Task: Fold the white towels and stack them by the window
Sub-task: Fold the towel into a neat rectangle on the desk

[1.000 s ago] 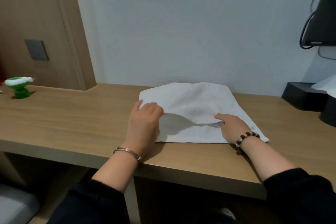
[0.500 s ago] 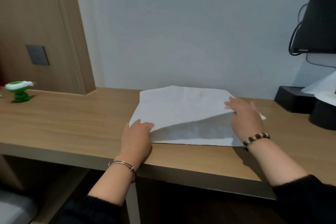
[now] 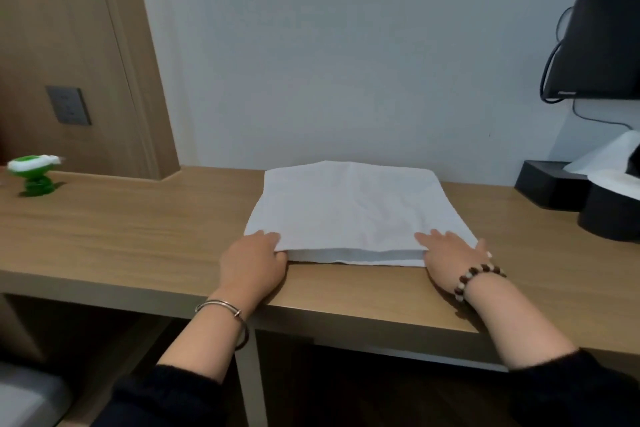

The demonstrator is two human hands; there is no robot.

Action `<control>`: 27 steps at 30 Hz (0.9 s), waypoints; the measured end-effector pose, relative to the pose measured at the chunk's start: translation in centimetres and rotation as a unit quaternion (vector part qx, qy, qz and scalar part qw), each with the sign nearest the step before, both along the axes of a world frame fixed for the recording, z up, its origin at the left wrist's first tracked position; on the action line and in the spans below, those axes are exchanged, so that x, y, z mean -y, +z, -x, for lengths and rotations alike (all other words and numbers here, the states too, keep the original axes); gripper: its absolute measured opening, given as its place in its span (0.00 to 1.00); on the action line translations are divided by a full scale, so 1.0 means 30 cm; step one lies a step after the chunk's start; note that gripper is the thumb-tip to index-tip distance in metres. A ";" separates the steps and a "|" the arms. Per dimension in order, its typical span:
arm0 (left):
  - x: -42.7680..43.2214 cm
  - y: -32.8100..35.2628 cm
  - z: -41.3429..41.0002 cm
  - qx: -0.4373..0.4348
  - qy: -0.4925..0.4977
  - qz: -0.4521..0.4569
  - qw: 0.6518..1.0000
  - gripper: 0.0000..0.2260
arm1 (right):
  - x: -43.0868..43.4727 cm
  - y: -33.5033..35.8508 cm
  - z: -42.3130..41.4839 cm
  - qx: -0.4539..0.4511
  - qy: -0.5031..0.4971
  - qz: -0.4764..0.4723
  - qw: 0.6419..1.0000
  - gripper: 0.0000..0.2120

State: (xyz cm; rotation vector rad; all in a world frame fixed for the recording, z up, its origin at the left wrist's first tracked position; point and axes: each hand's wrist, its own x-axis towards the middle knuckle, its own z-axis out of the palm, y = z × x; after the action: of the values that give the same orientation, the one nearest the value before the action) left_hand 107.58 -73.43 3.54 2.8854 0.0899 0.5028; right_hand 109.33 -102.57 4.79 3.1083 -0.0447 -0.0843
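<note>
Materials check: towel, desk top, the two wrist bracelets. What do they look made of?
Towel: thin white woven cloth, matte, soft creases; probably cotton.
Desk top: wood-grain laminate or veneer, satin; can't tell which.
Left bracelet: polished silver-coloured metal, it glints.
Right bracelet: dark and pale beads, wood or stone, unclear.

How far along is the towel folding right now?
Done: one white towel lies folded over on the desk, its layered edges along the near side. In hand: the left hand pinches the near left corner while the right hand presses flat on the near right one. Left: any further folds and stacking by the window; no stack or window is in view.
</note>
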 end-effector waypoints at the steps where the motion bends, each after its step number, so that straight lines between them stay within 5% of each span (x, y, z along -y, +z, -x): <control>1: 0.021 0.004 0.012 0.019 -0.013 -0.015 1.000 0.14 | 0.000 0.016 -0.010 0.012 -0.022 0.034 0.999 0.24; 4: 0.053 0.009 0.026 0.054 -0.074 0.015 0.996 0.12 | -0.052 0.038 -0.016 0.076 0.032 0.008 0.997 0.24; 7: 0.011 0.019 0.026 0.016 -0.137 0.155 0.978 0.14 | -0.174 0.040 0.022 0.081 0.186 -0.088 0.975 0.26; 10: -0.058 0.023 0.032 -0.033 -0.160 0.148 0.975 0.17 | -0.280 0.023 0.042 0.063 0.260 -0.134 0.954 0.26; 19: -0.112 -0.014 0.053 -0.017 -0.240 0.146 0.960 0.11 | -0.385 0.062 0.007 -0.014 0.240 -0.241 0.940 0.16; 22: -0.116 -0.022 0.047 -0.008 -0.247 0.136 0.960 0.11 | -0.412 0.160 -0.051 0.137 0.156 -0.309 0.928 0.22; 24: -0.119 -0.027 0.045 -0.006 -0.251 0.135 0.958 0.11 | -0.438 0.185 -0.065 0.354 0.115 -0.368 0.852 0.18; 25: -0.121 -0.030 0.045 -0.004 -0.253 0.135 0.958 0.11 | -0.451 0.185 -0.065 0.368 0.136 -0.356 0.848 0.17; 27: -0.122 -0.038 0.041 0.010 -0.254 0.133 0.958 0.10 | -0.476 0.134 -0.057 0.245 0.217 -0.255 0.910 0.19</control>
State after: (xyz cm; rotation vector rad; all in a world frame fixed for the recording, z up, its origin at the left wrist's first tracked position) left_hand 106.35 -69.78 2.42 2.5002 -0.5325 0.3821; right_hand 111.03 -88.29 8.79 3.4420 0.7726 0.8200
